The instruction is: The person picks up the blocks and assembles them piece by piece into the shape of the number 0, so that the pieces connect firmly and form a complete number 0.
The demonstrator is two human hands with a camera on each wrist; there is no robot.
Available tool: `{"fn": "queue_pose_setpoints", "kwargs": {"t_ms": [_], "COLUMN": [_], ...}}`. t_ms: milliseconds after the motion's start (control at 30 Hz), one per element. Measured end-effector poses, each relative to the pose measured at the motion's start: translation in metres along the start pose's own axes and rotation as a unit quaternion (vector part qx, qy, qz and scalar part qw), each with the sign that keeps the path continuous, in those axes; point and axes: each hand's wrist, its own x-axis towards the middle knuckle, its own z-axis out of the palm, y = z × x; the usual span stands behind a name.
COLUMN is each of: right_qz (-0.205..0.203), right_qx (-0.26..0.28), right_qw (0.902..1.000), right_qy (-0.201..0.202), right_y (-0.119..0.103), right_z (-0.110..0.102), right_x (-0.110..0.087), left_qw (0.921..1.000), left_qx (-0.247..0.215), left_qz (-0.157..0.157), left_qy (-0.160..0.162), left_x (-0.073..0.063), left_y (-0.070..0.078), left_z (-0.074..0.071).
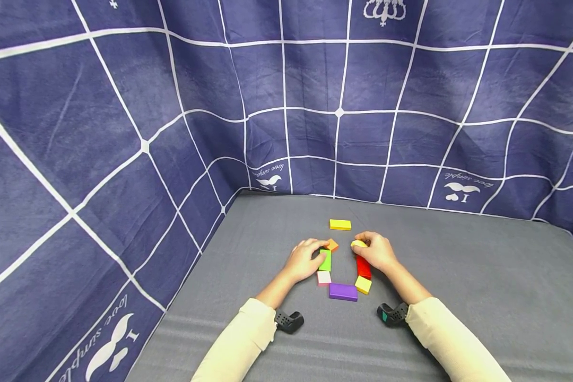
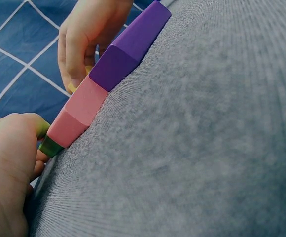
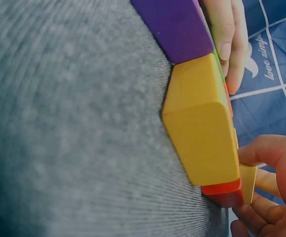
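My right hand (image 1: 378, 251) pinches a small yellow block (image 1: 359, 244) between thumb and fingers, at the far end of a red block (image 1: 363, 268). In the right wrist view the pinched yellow block (image 3: 248, 184) stands just beyond the red one. On the other side, my left hand (image 1: 303, 261) has its thumb at a lime green block (image 1: 325, 260) and its fingertips at an orange block (image 1: 332, 245). A pink block (image 1: 323, 278) sits at the near end of the green block. Another yellow block (image 1: 363, 285) touches the red block's near end.
A purple block (image 1: 343, 292) lies nearest the body, between the pink and yellow blocks. Farther off lies a yellow rectangular block (image 1: 340, 225). The blocks form a rough ring on a grey cloth surface (image 1: 449, 276). Blue checked curtains (image 1: 310, 138) hang behind and to the left.
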Motion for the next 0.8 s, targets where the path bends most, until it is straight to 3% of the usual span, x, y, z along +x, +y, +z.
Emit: {"fn": "queue_pose_setpoints", "kwargs": {"t_ms": [800], "right_qz": [-0.016], "right_qx": [-0.029], "right_qw": [0.9994], "right_qy": [0.0], "right_y": [0.0017], "right_z": [0.0078], "right_x": [-0.0026], "left_qw": [1.0], "left_qx": [-0.003], "left_qz": [-0.002], "left_qy": [0.004], "left_x": [-0.0006], "left_y": [-0.0002], "left_z": [0.0008]}}
